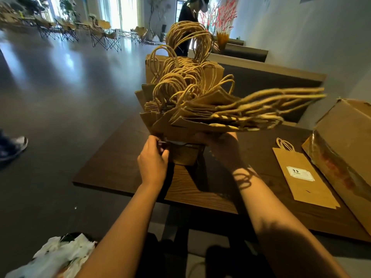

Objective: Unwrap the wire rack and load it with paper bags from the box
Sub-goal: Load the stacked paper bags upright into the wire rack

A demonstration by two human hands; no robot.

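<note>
A wire rack (183,152) stands on the dark wooden table (120,167), mostly hidden by the brown paper bags (180,91) with twisted handles packed upright into it. My right hand (218,140) grips a thick bundle of paper bags (216,119) from below, tilted so the handles fan out to the right over the rack's near end. My left hand (153,159) pinches the rack's near left edge beneath that bundle. One single bag (303,177) with a white label lies flat on the table at the right.
The open cardboard box (345,149) lies on its side at the table's right edge. Crumpled white wrapping (58,255) lies on the floor at the lower left. A person (190,21) stands beyond the table. A shoe (14,147) shows at the far left.
</note>
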